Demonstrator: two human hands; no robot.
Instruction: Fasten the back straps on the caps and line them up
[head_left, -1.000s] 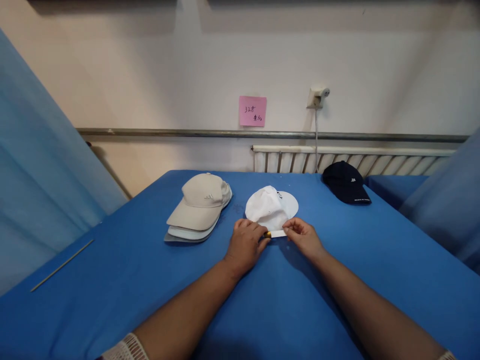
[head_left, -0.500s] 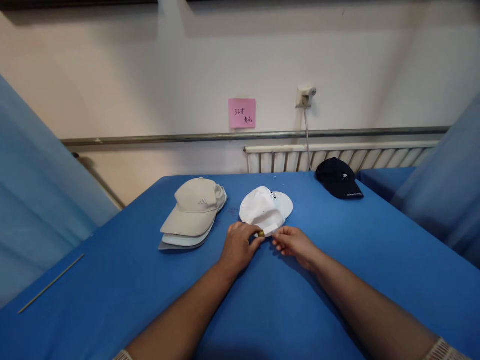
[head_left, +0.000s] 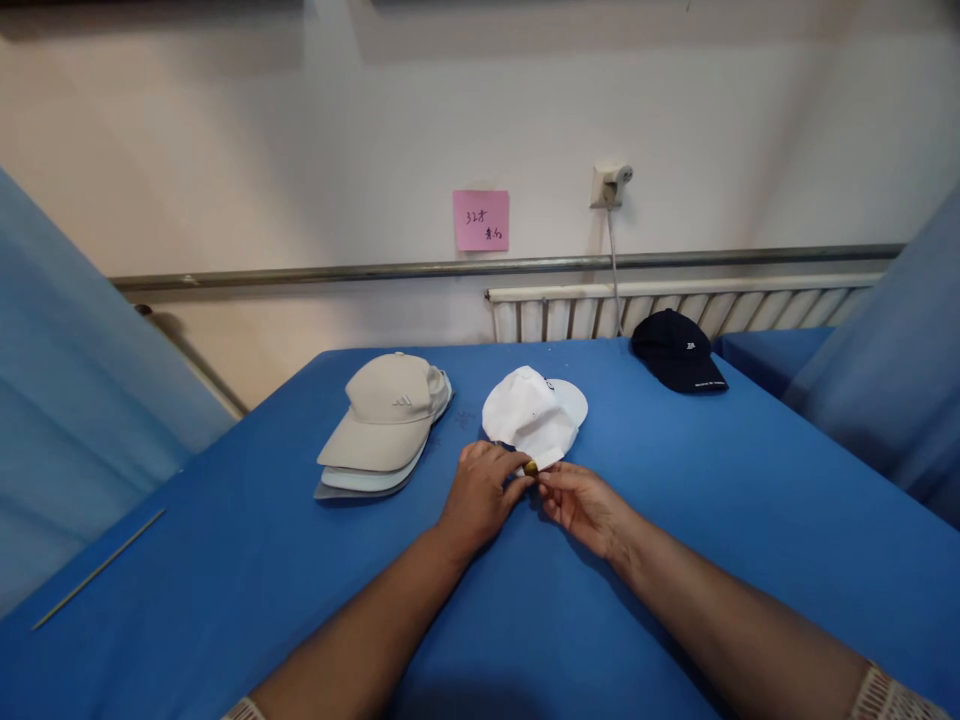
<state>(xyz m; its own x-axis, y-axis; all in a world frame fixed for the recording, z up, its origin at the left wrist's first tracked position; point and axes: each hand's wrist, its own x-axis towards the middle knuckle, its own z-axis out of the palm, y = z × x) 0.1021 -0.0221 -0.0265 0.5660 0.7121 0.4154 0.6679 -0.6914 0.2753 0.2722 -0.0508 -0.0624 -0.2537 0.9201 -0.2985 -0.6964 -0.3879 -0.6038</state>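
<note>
A white baseball cap (head_left: 531, 415) lies on the blue-covered table (head_left: 480, 620), its brim pointing away to the right and its back strap towards me. A small brass-coloured buckle (head_left: 531, 468) shows on the strap. My left hand (head_left: 486, 492) is closed on the strap just left of the buckle, thumb and fingers pinching it. My right hand (head_left: 581, 503) pinches at the strap's near edge, right beside the buckle. The exact bit between its fingertips is hidden.
To the left sits a stack of caps (head_left: 386, 410), a beige one on top. A dark navy cap (head_left: 673, 350) rests at the far right corner. A thin stick (head_left: 97, 570) lies at the left edge. Behind are a radiator (head_left: 555, 315) and a metal rail (head_left: 375, 270).
My right hand has moved slightly left, closer to the buckle and my left fingertips. The cap's back has shifted a little, and the buckle sits slightly further right.
</note>
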